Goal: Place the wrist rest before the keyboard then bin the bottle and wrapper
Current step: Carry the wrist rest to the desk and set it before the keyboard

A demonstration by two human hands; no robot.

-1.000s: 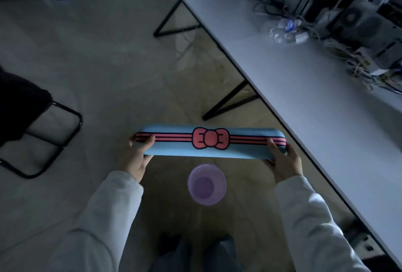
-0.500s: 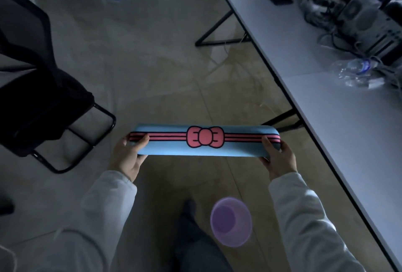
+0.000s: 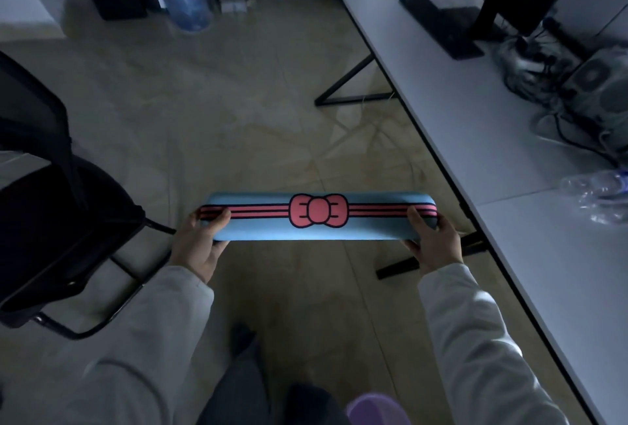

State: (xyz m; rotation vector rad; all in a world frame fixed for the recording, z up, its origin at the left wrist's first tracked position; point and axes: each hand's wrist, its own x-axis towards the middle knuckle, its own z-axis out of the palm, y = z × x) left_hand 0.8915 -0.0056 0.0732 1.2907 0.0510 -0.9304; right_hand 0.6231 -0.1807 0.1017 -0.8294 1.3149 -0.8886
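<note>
Both hands, the left hand (image 3: 200, 248) and right hand (image 3: 433, 243), gripped the ends of the blue wrist rest (image 3: 316, 217) above the floor, clear of the tabletop (image 3: 530, 254). The keyboard (image 3: 440, 26) lay near its far edge; the crushed bottle (image 3: 598, 192) sat cut off at right; the purple bin (image 3: 373, 411) was half out of frame.

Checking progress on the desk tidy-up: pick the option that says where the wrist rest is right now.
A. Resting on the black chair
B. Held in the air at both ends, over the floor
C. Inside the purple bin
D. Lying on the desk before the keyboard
B: the left hand and right hand each grip one end of the wrist rest, which hangs over the floor, short of the desk.
</note>
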